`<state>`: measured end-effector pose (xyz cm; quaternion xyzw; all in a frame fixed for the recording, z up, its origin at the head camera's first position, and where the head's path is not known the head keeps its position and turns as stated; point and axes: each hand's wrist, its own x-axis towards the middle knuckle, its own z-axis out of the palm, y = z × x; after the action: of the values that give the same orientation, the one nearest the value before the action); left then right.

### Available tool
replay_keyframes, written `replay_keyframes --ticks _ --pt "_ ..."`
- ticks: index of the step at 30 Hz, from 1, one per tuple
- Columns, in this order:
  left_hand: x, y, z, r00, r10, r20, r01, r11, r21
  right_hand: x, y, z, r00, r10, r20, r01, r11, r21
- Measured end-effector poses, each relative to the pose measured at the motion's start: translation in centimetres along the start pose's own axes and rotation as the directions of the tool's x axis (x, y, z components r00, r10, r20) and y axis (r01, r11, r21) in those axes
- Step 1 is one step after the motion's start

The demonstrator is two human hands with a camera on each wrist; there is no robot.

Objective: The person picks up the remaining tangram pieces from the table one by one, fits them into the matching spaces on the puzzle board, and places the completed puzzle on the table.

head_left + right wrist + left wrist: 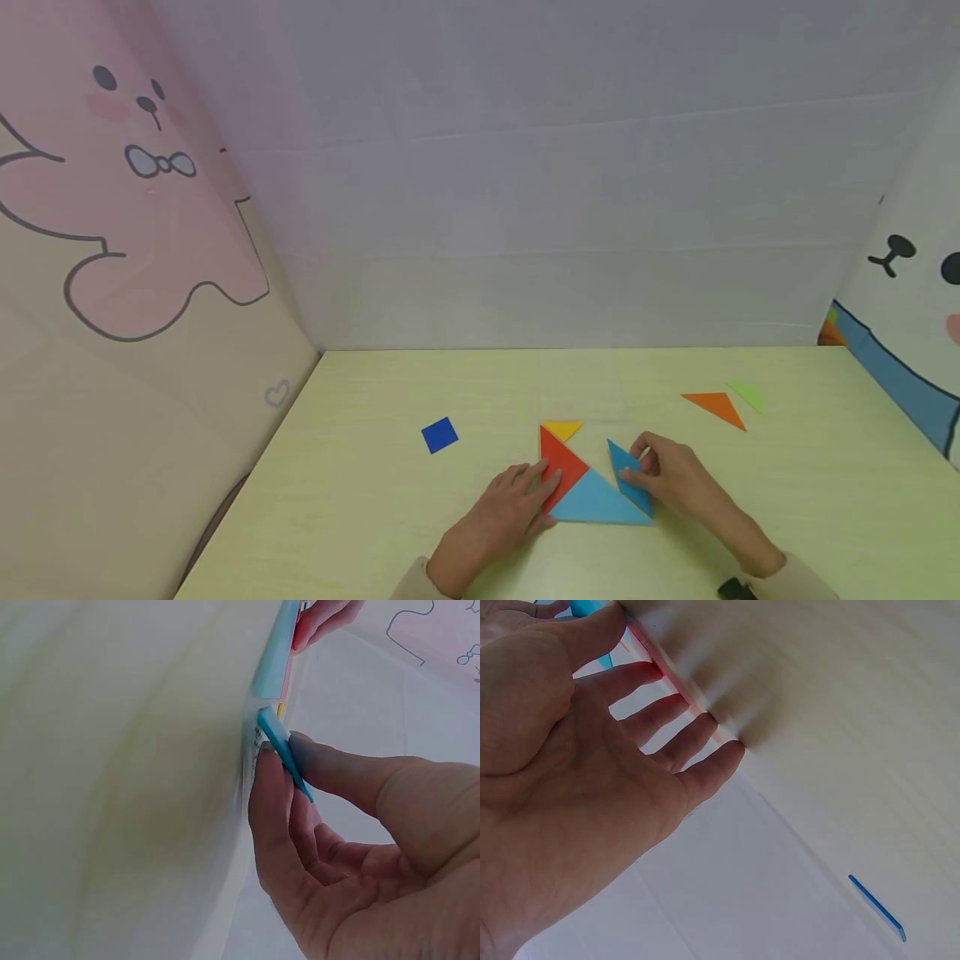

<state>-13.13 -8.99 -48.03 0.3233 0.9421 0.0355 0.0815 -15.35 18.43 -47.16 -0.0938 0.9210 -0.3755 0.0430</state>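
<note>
A red triangle [561, 468] and a light blue triangle [597, 502] lie edge to edge on the table, with a small yellow triangle [562, 429] against the red one's upper side. My left hand [510, 510] rests on the red triangle's left part, its fingers spread fairly straight in the left wrist view. Between thumb and fingers, my right hand [677, 479] pinches a blue parallelogram-like tile [628, 475]. That tile is tilted in the right wrist view and stands just right of the light blue triangle, near its right tip.
A dark blue square [440, 435] lies on the table to the left. Towards the back right are an orange triangle [716, 407] and a light green triangle [747, 395]. A pale curtain [555, 208] hangs behind the table [360, 492].
</note>
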Motion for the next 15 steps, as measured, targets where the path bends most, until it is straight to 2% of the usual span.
replay_keyframes --ticks 7,15 --pt "-0.05 0.01 -0.09 1.000 -0.003 0.006 0.003 1.000 0.004 -0.03 0.31 -0.30 0.999 0.025 0.021 -0.025 1.000 0.013" --pt "-0.08 0.13 -0.16 1.000 -0.013 0.012 0.013 1.000 0.004 -0.29 0.67 -0.49 0.999 -0.011 0.050 0.010 1.000 0.021"
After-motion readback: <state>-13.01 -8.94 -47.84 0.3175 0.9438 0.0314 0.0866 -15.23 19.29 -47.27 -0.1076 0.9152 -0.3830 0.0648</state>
